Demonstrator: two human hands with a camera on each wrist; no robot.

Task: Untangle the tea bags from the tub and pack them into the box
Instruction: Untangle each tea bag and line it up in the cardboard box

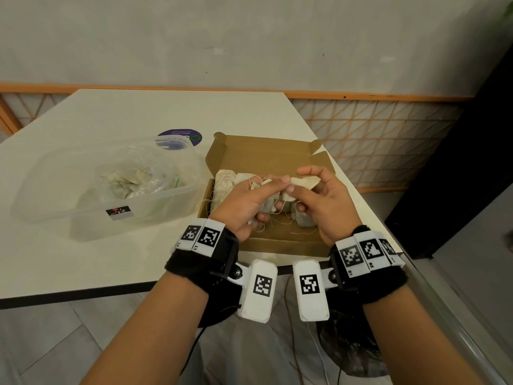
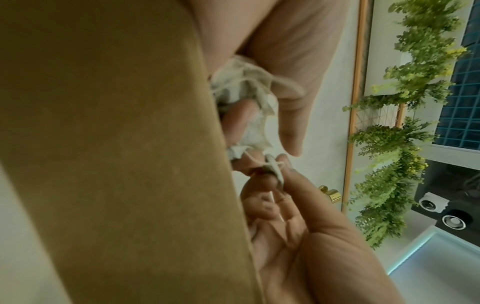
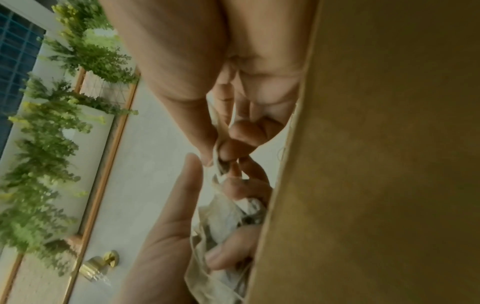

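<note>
Roughly midway, judging by what lies where. Far out past the left hand (image 1: pixel 244 202), on the white table (image 1: pixel 83 262): a clear plastic tub (image 1: pixel 55 201), with a heap of tangled tea bags (image 1: pixel 130 180) inside, waiting to be sorted. Just beyond the tub, partly hidden behind it, a round purple sticker (image 1: pixel 180 134). Directly beneath both hands: the open cardboard box (image 1: pixel 263 155), with a row of packed tea bags (image 1: pixel 226 180) standing at the end nearest the left hand, and a loose one or two with stray strings under the right hand (image 1: pixel 319 201). Much of the box floor bare, so room for more. Left hand curled around a small clump of tea bags (image 1: pixel 266 207), threads trailing from it; thumb and forefinger pinching where the clump meets the next bag. Right hand pinching a single tea bag (image 1: pixel 305 181) between thumb and forefinger, other fingers loosely bent, drawing it away from the clump. Probably stuck by a string; the wrist views show thread looped across the fingertips (image 2: pixel 272 166). Left to do: free this bag, set it in the row, then the tub's remainder.
</note>
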